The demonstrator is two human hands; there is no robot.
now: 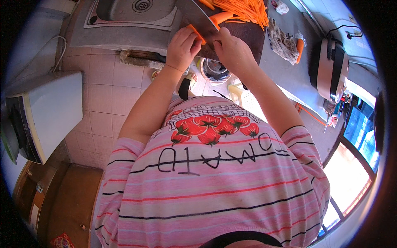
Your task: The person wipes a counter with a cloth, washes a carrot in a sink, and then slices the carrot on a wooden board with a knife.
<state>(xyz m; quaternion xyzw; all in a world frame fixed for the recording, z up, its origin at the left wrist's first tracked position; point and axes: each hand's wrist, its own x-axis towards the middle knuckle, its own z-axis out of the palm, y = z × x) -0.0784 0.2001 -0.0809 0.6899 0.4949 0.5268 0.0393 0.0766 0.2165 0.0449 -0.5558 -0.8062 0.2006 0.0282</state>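
Observation:
My left hand [183,46] grips a cut carrot piece [196,34] along its edge, beside the blade. In my right hand [234,51] is a broad-bladed kitchen cleaver [200,20]; its handle is hidden by my fingers. The blade slants over a dark chopping board [252,40]. Behind the blade lies a thicker carrot piece [222,17], partly covered by it. A heap of carrot strips [243,9] covers the far part of the board.
A steel sink [121,14] is at left. On the right counter [273,68] are a crumpled cloth [280,42], a whole carrot [300,51] and a rice cooker [330,66]. Below the board stand a lined bin [214,73] and a plastic stool [237,91].

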